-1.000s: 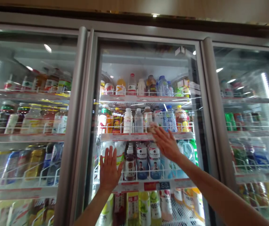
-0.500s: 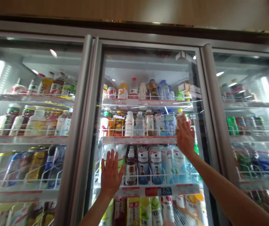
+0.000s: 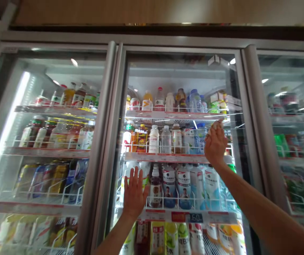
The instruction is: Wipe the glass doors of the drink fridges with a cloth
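My left hand (image 3: 134,196) is spread flat, palm forward, against or very near the middle glass door (image 3: 167,72), in front of the lower shelf of bottles. It holds nothing. Higher and to the right, my right hand (image 3: 216,146) is pressed toward the same door at middle-shelf height. Under its fingertips shows a pale, crumpled, patterned piece that looks like a cloth (image 3: 215,126); most of it is hidden by the fingers. Behind the glass, a dark-brown bottle with a white cap (image 3: 155,187) stands right of my left hand, beside blue-labelled bottles (image 3: 169,186).
The middle door is closed, with a metal frame (image 3: 117,106) on its left and another upright (image 3: 258,106) on its right. Drinks fill the left cooler section (image 3: 53,152) and the right one (image 3: 298,141). A price tag (image 3: 194,217) sits on the shelf edge.
The view has swung left, so the coolers appear shifted right. My right hand has moved slightly up along the glass with the cloth. My left hand stays at about the same place on the door.
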Demonstrator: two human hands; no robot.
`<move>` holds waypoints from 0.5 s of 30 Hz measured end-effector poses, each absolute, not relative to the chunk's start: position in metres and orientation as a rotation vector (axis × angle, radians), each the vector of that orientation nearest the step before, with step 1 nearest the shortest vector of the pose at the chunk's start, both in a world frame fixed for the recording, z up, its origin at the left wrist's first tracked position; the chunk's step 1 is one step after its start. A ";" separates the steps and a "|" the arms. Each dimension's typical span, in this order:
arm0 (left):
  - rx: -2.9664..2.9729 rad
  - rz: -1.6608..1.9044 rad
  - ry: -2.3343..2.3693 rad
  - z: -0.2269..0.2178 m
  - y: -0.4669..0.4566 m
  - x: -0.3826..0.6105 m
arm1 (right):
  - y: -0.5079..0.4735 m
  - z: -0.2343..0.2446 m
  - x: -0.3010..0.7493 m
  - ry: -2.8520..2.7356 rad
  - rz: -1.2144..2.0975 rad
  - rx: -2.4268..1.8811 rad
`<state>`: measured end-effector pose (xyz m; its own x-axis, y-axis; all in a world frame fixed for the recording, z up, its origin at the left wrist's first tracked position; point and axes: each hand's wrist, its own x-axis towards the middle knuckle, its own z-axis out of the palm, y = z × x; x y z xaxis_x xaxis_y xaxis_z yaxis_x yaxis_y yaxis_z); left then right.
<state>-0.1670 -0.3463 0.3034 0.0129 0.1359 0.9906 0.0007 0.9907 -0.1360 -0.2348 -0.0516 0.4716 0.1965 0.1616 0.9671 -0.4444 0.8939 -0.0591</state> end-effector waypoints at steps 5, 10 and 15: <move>-0.111 0.101 -1.579 0.303 -0.349 -0.165 | -0.126 0.464 -0.214 -1.463 0.081 0.729; -0.105 0.186 -1.607 0.305 -0.352 -0.155 | -0.108 0.483 -0.214 -1.425 0.095 0.704; -0.020 0.216 -1.620 0.303 -0.347 -0.152 | -0.110 0.533 -0.217 -1.336 0.438 0.420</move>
<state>-0.1521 -0.3466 0.3032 -0.0636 0.1451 0.9874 -0.1192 0.9812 -0.1518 -0.2170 -0.1100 0.5333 0.1767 0.0635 0.9822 -0.5309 0.8464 0.0408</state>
